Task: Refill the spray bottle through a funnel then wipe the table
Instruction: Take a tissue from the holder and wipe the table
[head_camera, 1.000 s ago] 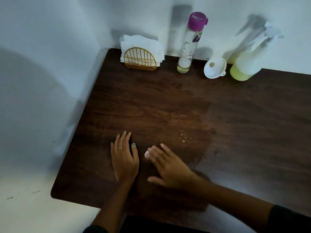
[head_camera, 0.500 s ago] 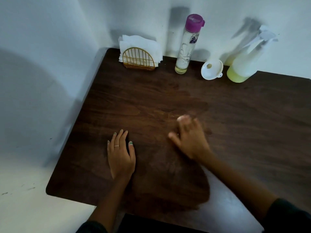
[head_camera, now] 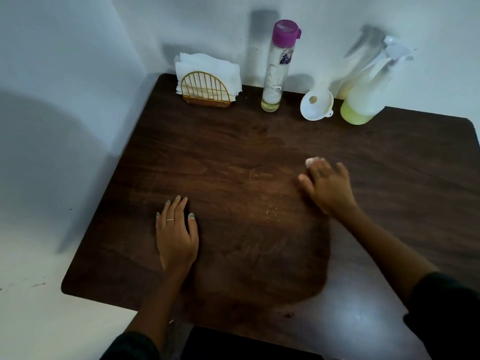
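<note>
The spray bottle (head_camera: 363,100) stands at the back of the dark wood counter (head_camera: 389,165), translucent white with a shallow layer of yellow-green liquid, just beside a white funnel (head_camera: 315,105). The right hand (head_camera: 326,185) presses a small white wad of tissue (head_camera: 313,160) onto the counter, fingers blurred. The left hand (head_camera: 176,232) rests flat, fingers straight.

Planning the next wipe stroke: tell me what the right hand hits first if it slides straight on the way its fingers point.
Probably the white plastic funnel; the right hand has bare dark wooden table ahead until then, though the exact line is uncertain.
</note>
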`<state>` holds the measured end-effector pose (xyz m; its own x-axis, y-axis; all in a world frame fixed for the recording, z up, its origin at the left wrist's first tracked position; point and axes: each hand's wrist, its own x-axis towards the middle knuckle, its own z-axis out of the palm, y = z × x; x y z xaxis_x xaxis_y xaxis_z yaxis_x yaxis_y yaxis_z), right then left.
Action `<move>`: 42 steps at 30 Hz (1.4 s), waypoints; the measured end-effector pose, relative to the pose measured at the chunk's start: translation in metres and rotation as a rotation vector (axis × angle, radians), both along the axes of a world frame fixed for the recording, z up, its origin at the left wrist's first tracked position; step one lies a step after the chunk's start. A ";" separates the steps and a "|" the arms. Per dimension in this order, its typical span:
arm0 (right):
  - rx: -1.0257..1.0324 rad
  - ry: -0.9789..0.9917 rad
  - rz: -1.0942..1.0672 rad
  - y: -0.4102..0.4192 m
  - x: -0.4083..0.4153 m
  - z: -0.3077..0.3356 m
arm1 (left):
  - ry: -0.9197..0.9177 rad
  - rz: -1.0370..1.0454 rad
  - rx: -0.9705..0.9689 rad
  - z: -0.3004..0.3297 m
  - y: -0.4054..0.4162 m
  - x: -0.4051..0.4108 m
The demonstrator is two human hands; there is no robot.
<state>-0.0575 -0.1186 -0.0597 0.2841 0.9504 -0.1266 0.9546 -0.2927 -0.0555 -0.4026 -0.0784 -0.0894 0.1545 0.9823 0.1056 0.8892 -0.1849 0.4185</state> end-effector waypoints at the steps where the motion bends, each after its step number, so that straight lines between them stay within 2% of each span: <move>1: -0.023 -0.005 -0.095 0.004 0.008 0.000 | -0.003 0.003 0.000 0.001 0.000 0.001; 4: 0.000 0.025 -0.143 0.005 -0.023 -0.004 | -0.004 0.007 -0.001 0.001 -0.001 0.001; 6: 0.055 0.081 0.044 -0.017 -0.072 -0.010 | -0.002 0.007 -0.001 0.001 -0.001 0.001; 9: 0.087 0.211 0.432 -0.076 -0.156 -0.012 | 0.001 0.007 -0.002 0.001 -0.001 0.001; 11: 0.047 0.183 0.662 -0.108 -0.187 -0.014 | 0.010 0.007 0.002 0.001 -0.001 0.001; 13: 0.033 0.144 0.754 -0.115 -0.185 -0.016 | 0.015 0.004 0.002 0.001 0.000 0.001; 16: 0.090 0.169 0.615 -0.085 -0.142 -0.017 | 0.009 0.000 0.004 0.000 0.000 0.001; 21: 0.065 0.027 0.048 -0.022 -0.021 -0.003 | 0.013 0.004 0.007 -0.003 0.000 -0.001; 24: -0.007 0.010 -0.173 -0.011 -0.002 -0.004 | 0.020 -0.001 0.001 -0.003 0.000 0.000; 25: 0.004 0.020 -0.173 -0.012 -0.014 -0.005 | 0.023 -0.001 0.003 -0.003 0.000 -0.001; 27: 0.054 0.041 -0.036 -0.029 -0.054 -0.008 | 0.022 -0.002 0.007 -0.002 -0.001 0.000; 30: 0.152 0.156 0.333 -0.088 -0.135 -0.011 | 0.030 -0.007 0.012 -0.001 -0.001 0.001; 32: 0.106 0.194 0.580 -0.129 -0.173 -0.010 | 0.040 -0.007 0.009 0.000 -0.001 0.001; 35: 0.062 0.183 0.771 -0.138 -0.163 -0.010 | 0.052 -0.013 -0.004 0.000 0.000 0.001; 37: 0.083 0.174 0.679 -0.114 -0.125 -0.009 | 0.067 -0.022 -0.004 0.000 0.000 0.000; 42: 0.027 -0.016 0.018 -0.054 -0.002 -0.004 | 0.091 -0.032 -0.008 -0.003 0.000 -0.002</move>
<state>-0.0594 -0.1727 -0.0636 0.2686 0.9584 -0.0963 0.9605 -0.2740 -0.0481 -0.4049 -0.0787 -0.0925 0.1949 0.9774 0.0822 0.9172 -0.2113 0.3377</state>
